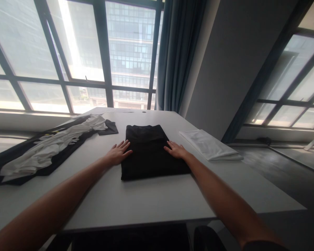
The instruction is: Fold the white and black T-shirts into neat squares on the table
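A black T-shirt (149, 153), folded into a neat rectangle, lies flat on the white table in front of me. My left hand (117, 152) rests at its left edge, fingers stretched out with the tips on the cloth. On the opposite edge, my right hand (176, 150) lies flat with its fingers spread over the fabric. Neither hand grips anything. The shirt's neckline is at the far end, and my right forearm passes over its near right corner.
To the left, a loose white garment (52, 148) lies on spread dark clothing (5, 162). A folded white garment (209, 144) sits near the right edge of the white table (146, 205). Windows (131, 45) and a blue-grey curtain (175, 59) stand behind. A dark chair (206, 238) shows below the front edge.
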The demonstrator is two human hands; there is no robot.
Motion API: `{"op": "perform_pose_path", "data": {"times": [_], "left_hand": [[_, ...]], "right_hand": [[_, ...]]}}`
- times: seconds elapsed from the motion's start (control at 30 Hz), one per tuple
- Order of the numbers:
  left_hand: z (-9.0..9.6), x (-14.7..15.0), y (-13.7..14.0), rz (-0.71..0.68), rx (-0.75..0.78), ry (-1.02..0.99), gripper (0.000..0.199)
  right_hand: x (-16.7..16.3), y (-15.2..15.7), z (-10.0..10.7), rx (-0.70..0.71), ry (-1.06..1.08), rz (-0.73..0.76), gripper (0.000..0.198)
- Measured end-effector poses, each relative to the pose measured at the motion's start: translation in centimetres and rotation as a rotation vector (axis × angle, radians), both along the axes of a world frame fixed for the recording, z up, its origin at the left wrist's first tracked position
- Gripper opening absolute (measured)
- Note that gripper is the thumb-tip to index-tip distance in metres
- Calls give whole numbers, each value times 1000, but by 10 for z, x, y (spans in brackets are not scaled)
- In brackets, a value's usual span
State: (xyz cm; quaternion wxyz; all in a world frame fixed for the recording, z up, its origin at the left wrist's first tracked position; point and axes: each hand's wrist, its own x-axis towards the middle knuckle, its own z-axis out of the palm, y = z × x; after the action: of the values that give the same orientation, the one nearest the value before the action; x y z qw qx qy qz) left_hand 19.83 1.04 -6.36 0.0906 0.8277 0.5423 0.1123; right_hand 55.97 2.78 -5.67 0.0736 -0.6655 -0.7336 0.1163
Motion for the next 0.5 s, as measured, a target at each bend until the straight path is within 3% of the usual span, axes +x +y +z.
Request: {"op": "perform_pose_path", "data": {"times": [0.2, 0.33, 0.5], "left_hand": [[0, -13, 5, 150, 181, -159, 72], [4, -10, 9, 122, 145, -438, 53], [14, 4, 6, 74, 319, -710, 38]], "right_hand": [[31, 2, 1, 216, 115, 23, 46], [31, 4, 2, 290, 271, 18, 41], [22, 6, 9, 375, 355, 88, 31]]}}
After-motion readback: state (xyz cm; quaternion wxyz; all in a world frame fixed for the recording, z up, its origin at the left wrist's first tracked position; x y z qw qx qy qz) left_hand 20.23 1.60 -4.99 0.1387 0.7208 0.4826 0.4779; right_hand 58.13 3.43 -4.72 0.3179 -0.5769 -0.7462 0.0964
